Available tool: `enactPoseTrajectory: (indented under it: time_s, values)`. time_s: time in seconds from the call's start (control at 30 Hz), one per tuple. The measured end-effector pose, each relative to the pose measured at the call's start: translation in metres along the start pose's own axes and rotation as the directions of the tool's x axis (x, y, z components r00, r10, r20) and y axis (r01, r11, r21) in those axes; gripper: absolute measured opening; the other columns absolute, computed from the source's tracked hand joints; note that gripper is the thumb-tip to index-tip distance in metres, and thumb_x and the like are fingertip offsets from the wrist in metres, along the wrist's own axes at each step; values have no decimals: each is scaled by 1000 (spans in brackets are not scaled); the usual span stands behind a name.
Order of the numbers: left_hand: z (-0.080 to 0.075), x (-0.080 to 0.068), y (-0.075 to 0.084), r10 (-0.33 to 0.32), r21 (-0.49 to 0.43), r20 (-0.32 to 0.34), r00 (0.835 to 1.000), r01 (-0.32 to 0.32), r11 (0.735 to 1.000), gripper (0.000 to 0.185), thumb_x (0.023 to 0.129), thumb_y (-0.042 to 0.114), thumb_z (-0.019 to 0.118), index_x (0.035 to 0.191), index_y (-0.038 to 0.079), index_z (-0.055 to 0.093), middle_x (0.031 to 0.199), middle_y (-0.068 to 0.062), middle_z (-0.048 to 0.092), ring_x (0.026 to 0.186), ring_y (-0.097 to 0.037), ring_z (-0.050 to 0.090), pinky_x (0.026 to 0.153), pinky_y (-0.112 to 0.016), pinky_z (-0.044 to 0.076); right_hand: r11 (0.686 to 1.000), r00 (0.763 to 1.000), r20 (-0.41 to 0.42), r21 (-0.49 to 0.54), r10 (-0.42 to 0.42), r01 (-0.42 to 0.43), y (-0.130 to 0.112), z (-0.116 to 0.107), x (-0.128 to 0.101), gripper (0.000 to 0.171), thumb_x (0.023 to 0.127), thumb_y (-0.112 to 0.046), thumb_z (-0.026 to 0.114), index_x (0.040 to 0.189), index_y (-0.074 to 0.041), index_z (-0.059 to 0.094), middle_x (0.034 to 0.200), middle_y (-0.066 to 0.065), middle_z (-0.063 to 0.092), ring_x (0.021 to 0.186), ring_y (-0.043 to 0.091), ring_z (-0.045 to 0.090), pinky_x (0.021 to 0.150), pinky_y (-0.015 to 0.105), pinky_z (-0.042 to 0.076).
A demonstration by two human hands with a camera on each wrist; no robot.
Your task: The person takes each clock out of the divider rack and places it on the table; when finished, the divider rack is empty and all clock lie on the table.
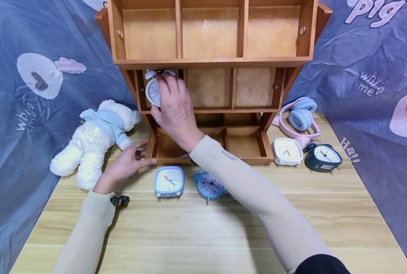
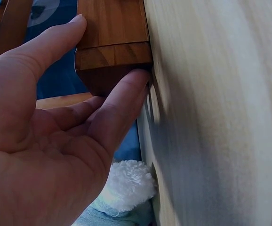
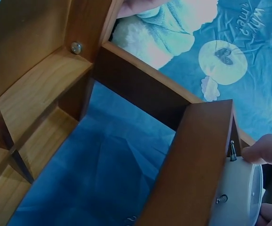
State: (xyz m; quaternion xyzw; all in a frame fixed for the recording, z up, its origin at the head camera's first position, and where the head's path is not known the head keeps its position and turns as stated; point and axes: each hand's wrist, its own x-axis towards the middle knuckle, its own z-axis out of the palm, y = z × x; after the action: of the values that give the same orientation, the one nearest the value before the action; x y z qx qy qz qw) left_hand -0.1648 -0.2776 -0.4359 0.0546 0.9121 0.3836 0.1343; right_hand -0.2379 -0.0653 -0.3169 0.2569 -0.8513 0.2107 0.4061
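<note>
1. Far left: white teddy bear [image 1: 94,142] in a blue hoodie lies on the table [image 1: 203,236].
2. L hand [image 1: 126,163], fingers straight, presses the wooden shelf unit's [image 1: 210,61] bottom-left corner.
3. R hand [image 1: 174,108] grips a white twin-bell alarm clock [image 1: 153,89] in the middle row's left compartment.
4. Front: square blue clock [image 1: 169,182], round blue clock [image 1: 208,185].
5. Right: white clock [image 1: 287,151], dark clock [image 1: 324,157], pink-blue headphones [image 1: 301,116].

Your head view looks down at the wooden shelf [image 1: 210,61] from above the table; both wrist views sit close against the shelf's left side, sharing it.
</note>
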Motion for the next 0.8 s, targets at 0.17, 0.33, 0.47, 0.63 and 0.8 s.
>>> enactPoseTrajectory:
  time_s: [0.17,0.33,0.47,0.63,0.8]
  values:
    - [-1,0,0,0,-18,4,1000,0,1000,84,94,41,75,159,10,31,151,-18,50,133,-40,55,106,-55,49,1000,1000,5,16,-3,2,0,-6,1,62,80,-22,73,137,-4,57,137,11,57,121,30,52,103,38,47]
    - [-2,0,0,-3,-18,8,1000,3,1000,84,94,39,75,160,10,30,152,-17,50,134,-40,55,106,-55,49,999,1000,1,38,-8,8,-2,-12,-1,60,81,-20,72,136,-3,58,136,12,57,122,30,52,106,37,46]
    - [-2,0,0,0,-18,8,1000,0,1000,84,94,38,75,159,9,30,152,-18,50,133,-40,55,105,-55,50,998,1000,6,51,-21,20,-5,-18,-4,59,82,-21,72,137,-2,58,137,13,58,124,30,51,109,37,44]
    - [-1,0,-1,6,-18,13,1000,-6,1000,87,94,44,74,160,9,30,151,-18,50,133,-40,55,105,-55,50,997,999,11,65,-30,29,-9,-25,-7,60,82,-21,73,137,-1,58,137,14,58,127,31,50,112,38,42]
    - [0,2,-2,10,-24,12,1000,-10,1000,88,93,44,75,160,9,30,152,-18,49,133,-41,55,105,-55,50,996,999,26,84,-32,30,-11,-31,-10,62,83,-24,74,138,-1,57,137,14,56,128,31,50,107,38,44]
